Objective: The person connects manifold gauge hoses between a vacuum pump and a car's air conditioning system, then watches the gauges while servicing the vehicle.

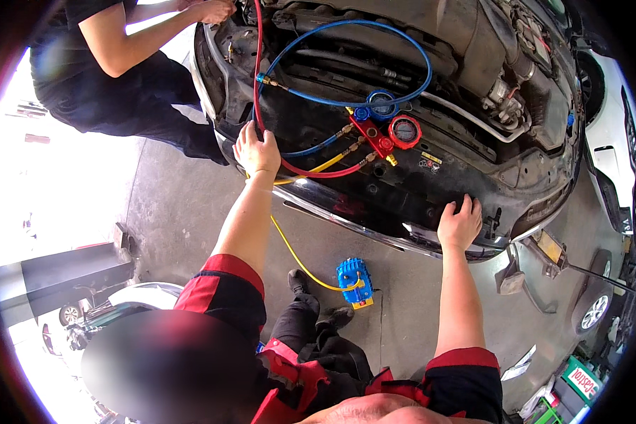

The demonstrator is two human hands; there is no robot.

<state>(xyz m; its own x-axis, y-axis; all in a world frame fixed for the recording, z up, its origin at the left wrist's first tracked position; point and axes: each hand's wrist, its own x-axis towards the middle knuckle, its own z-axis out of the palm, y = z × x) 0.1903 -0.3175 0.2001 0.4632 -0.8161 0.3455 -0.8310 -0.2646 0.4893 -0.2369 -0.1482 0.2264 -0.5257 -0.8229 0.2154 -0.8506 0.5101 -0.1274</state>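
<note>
Across the front of the car (417, 189), hood area bared, your work is laid out on the black panel behind the bumper. A co-worker (124, 95) stands at the front corner on your left, one hand near the red hose; you cannot tell what it holds. The red hose (258, 42) runs up out of view, the blue hose (346, 24) makes a big loop over the engine bay, and the yellow hose (290, 247) drops over the bumper and appears to reach the blue pump (351, 277), which sits on the floor (191, 205) beyond your feet. The gauge set (378, 140), a red block with a blue dial and a red dial, lies on the panel between your hands. Its side looks done: all three hoses meet the block. Your left hand (258, 151) lies over the hoses at the panel's edge, fingers loosely spread; you cannot tell whether it grips one. Your right hand (460, 225) rests on the panel, fingers apart, holding nothing you can see. Smallest is the coupling (265, 79) ending the blue hose: it looks unattached, so that join seems left, while the red hose's far end is hidden.
</note>
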